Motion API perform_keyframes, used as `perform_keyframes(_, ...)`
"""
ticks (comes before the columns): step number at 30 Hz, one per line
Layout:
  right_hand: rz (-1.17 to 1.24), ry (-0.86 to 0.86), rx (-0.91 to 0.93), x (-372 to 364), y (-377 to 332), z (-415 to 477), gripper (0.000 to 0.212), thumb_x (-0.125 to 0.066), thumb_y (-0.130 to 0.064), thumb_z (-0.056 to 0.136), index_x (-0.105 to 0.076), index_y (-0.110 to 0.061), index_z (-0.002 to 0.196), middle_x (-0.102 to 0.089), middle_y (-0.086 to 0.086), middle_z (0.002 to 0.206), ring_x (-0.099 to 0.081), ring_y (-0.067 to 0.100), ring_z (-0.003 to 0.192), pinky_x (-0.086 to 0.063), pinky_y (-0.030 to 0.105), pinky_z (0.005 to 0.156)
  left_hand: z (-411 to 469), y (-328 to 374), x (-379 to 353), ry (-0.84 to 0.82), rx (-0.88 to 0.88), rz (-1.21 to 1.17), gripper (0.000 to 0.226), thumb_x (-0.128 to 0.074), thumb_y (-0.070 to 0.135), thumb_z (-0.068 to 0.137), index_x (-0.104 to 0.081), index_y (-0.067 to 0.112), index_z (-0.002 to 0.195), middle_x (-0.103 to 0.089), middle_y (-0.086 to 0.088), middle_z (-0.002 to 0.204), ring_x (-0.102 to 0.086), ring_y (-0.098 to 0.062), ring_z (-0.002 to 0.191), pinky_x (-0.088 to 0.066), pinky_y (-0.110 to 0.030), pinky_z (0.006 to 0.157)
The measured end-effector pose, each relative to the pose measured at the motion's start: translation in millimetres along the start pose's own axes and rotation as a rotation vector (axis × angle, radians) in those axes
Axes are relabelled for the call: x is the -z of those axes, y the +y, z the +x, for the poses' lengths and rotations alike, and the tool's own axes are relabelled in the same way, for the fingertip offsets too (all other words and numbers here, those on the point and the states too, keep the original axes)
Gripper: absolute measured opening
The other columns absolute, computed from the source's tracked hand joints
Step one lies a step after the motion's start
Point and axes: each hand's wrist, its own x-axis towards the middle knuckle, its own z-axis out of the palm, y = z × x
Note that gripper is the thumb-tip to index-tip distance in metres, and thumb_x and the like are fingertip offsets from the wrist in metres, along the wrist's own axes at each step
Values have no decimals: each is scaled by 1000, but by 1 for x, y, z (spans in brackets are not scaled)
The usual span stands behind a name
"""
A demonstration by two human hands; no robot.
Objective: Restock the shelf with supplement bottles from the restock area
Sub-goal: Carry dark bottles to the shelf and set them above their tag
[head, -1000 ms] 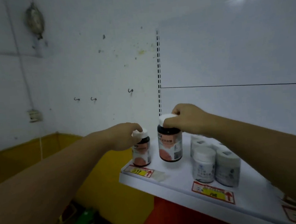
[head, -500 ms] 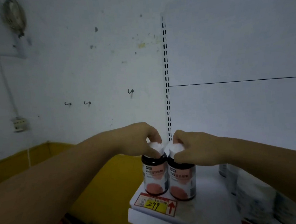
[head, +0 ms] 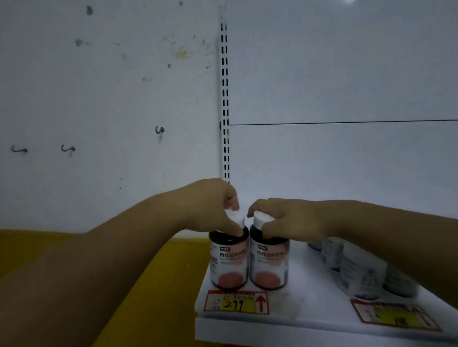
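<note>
Two dark supplement bottles with white caps and pink-and-white labels stand side by side at the left front corner of the white shelf (head: 308, 322). My left hand (head: 211, 207) grips the white cap of the left bottle (head: 230, 265). My right hand (head: 288, 220) grips the cap of the right bottle (head: 269, 265). Both bottles are upright, touching each other, and rest on the shelf just behind the red and yellow price tag (head: 237, 303) marked 299.
Several white bottles (head: 362, 275) stand on the shelf to the right, partly hidden by my right forearm, behind a second price tag (head: 392, 316). A slotted upright (head: 225, 103) runs up the white back panel. A yellow wall band lies lower left.
One second ago the right bottle hung above the shelf and the left one stood apart. Both now stand together on the shelf, with my hands on their caps.
</note>
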Motion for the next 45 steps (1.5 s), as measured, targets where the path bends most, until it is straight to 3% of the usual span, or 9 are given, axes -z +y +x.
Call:
perform_keyframes(3,-144,46,-59,2,-7,-5,63,-47,-49,89,-22,-37,146,-20,0,157,-25,24,142,-27,42,113,-5,-4,1,52,-19,-69,52,-65,52,79,-57,23,122,-56,4,127,-53,-13,102,-45,-26,84)
perform_keyframes(6,-149,305,-79,3,-15,-19,66,-41,-58,89,-20,-36,147,-17,-3,159,-19,18,145,-20,39,115,-17,-7,6,218,-30,-199,48,-51,53,88,-53,24,126,-54,2,134,-53,-13,107,-41,-26,85)
perform_keyframes(10,-541,244,-228,2,-5,-46,73,-46,-55,89,-15,-29,150,-6,5,161,-5,23,148,-10,43,118,-34,4,13,-15,-33,-38,63,-35,59,91,-30,27,146,-24,-1,158,-26,-20,143,-25,-37,113)
perform_keyframes(12,-550,247,-309,9,-2,-60,74,-46,-52,90,-13,-26,151,-5,9,161,-2,26,148,-8,46,118,-40,16,20,-96,-59,43,65,-28,59,92,-25,26,149,-15,2,160,-8,-15,148,-12,-37,119)
perform_keyframes(16,-478,338,-339,20,0,-100,72,-38,-54,92,-11,-23,151,-6,11,160,0,27,148,-5,49,118,-45,57,30,-88,-70,135,66,-24,60,92,-23,27,149,-14,4,160,-4,-12,148,-7,-36,120)
perform_keyframes(22,-427,341,-407,22,48,-226,75,-41,-56,91,-12,-21,151,-10,6,161,-8,24,147,-12,43,118,-29,185,15,10,-168,112,69,-23,60,93,-22,22,151,-15,2,160,-4,-17,149,-6,-37,119)
perform_keyframes(32,-454,410,-488,11,169,-464,66,-52,-47,87,-31,-24,145,-37,5,150,-24,26,142,-28,44,113,-34,442,-59,-45,-407,61,65,-26,58,93,-26,23,148,-24,0,158,-19,-19,146,-15,-38,117)
perform_keyframes(36,-436,352,-574,11,214,-527,66,-50,-46,89,-26,-24,147,-24,6,157,-13,25,146,-21,44,116,-29,524,-88,-92,-484,16,63,-29,57,94,-29,24,147,-28,0,156,-29,-21,141,-22,-37,115)
perform_keyframes(45,-405,293,-772,37,331,-597,67,-50,-44,91,-22,-25,149,-16,5,160,-8,22,147,-17,41,117,54,661,-143,-163,-618,13,68,-27,61,92,-25,23,149,-22,0,159,-22,-19,145,-17,-38,117)
